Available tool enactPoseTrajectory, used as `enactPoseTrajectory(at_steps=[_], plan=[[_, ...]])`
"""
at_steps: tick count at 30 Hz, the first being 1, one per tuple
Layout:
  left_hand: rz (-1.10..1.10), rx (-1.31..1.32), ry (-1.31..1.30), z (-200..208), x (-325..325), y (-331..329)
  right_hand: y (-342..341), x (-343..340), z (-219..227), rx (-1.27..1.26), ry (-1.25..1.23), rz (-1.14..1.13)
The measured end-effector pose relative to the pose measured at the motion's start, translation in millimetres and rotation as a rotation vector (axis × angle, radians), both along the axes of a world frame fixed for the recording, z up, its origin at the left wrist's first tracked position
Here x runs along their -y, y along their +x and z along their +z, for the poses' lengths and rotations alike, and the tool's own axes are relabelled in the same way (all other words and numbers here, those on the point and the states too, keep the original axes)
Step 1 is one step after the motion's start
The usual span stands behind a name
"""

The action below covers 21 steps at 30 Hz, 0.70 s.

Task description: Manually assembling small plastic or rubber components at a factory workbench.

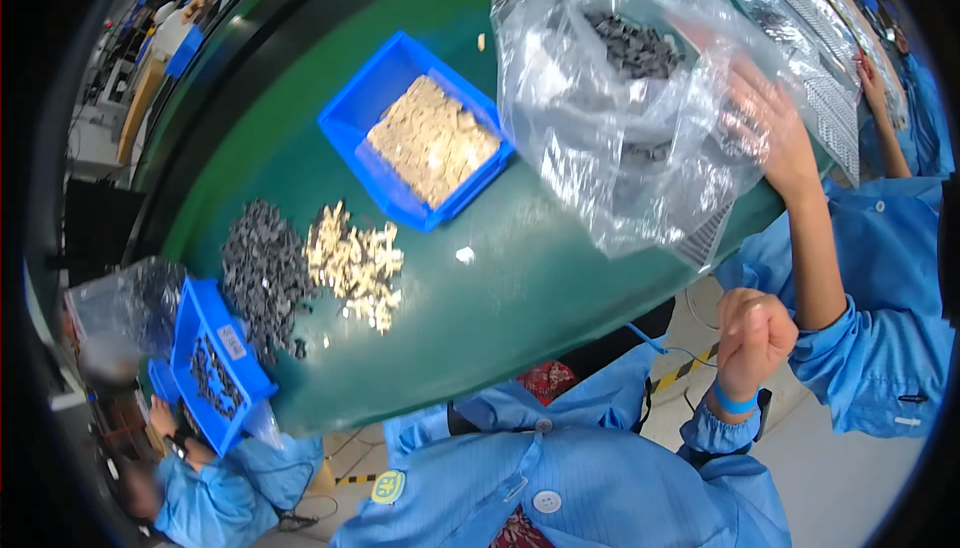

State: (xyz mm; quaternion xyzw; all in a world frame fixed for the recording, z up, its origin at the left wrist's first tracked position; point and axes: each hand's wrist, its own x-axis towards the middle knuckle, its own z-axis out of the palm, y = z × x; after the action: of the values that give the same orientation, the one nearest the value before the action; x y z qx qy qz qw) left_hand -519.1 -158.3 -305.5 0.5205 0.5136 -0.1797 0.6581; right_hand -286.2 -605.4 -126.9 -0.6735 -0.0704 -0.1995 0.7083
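My right hand point(755, 340), with a blue wristband point(735, 403), is raised off the table's near right edge. Its fingers are curled into a fist; what they hold, if anything, is hidden. My left hand is out of view. On the green table point(480, 318) stand a blue bin point(345, 138) of beige pieces point(430, 138) and loose piles of dark grey pieces point(262, 273) and cream pieces point(355, 260). At the right, a large clear plastic bag point(570, 148) contains dark pieces point(635, 46). A co-worker's hand point(770, 128) rests on that bag.
At the left edge a small blue bin point(225, 378) contains dark pieces, beside a clear bag point(125, 298). A co-worker's hand point(165, 416) is near that bin. Perforated sheets point(820, 78) lie at the far right, where another person's hand point(872, 83) reaches.
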Motion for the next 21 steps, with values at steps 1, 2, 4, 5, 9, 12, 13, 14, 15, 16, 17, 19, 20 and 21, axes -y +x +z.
enactPoseTrajectory(at_steps=[1, 2, 4, 5, 9, 12, 13, 14, 15, 16, 17, 19, 20, 21], plan=[[-0.043, -0.026, 0.008, -1.8, 2.8, 3.0, 5.8, -5.3, 2.9, -0.008, -0.037, 0.030], [-0.085, -0.054, 0.022, -1.0, 5.6, 5.5, 12.1, -9.4, 7.1, -0.042, -0.100, 0.056], [-0.185, -0.108, 0.058, 4.0, 7.2, 9.0, 26.2, -15.2, 14.2, -0.095, -0.098, 0.149], [-0.234, -0.131, 0.073, 7.6, 6.9, 11.7, 32.0, -20.0, 19.7, -0.118, -0.067, 0.180], [-0.421, -0.185, 0.098, 18.9, 8.7, 24.5, 51.4, -36.8, 43.8, -0.277, 0.112, 0.265], [-0.552, -0.198, 0.121, 29.7, 3.2, 34.2, 61.6, -25.3, 72.3, -0.494, -0.006, 0.312], [-0.589, -0.196, 0.133, 32.8, -0.3, 37.6, 65.3, -19.7, 80.5, -0.538, -0.024, 0.325], [-0.629, -0.193, 0.144, 32.9, -3.8, 41.6, 68.4, -14.6, 86.1, -0.541, 0.093, 0.336], [-0.671, -0.187, 0.150, 31.4, -7.7, 46.2, 72.0, -9.6, 87.8, -0.528, 0.209, 0.343], [-0.714, -0.179, 0.157, 26.6, -12.4, 51.8, 74.8, -3.4, 86.9, -0.520, 0.269, 0.339], [-0.753, -0.162, 0.168, 19.9, -16.5, 59.9, 77.8, 3.1, 79.9, -0.500, 0.334, 0.343], [-0.844, -0.135, 0.162, 3.8, -19.6, 71.3, 73.6, 18.5, 52.1, -0.404, 0.387, 0.301], [-0.885, -0.121, 0.162, -2.0, -17.9, 74.1, 69.2, 25.9, 41.3, -0.337, 0.445, 0.328], [-0.920, -0.122, 0.172, -4.5, -16.9, 73.7, 65.1, 30.6, 34.3, -0.276, 0.509, 0.373]])
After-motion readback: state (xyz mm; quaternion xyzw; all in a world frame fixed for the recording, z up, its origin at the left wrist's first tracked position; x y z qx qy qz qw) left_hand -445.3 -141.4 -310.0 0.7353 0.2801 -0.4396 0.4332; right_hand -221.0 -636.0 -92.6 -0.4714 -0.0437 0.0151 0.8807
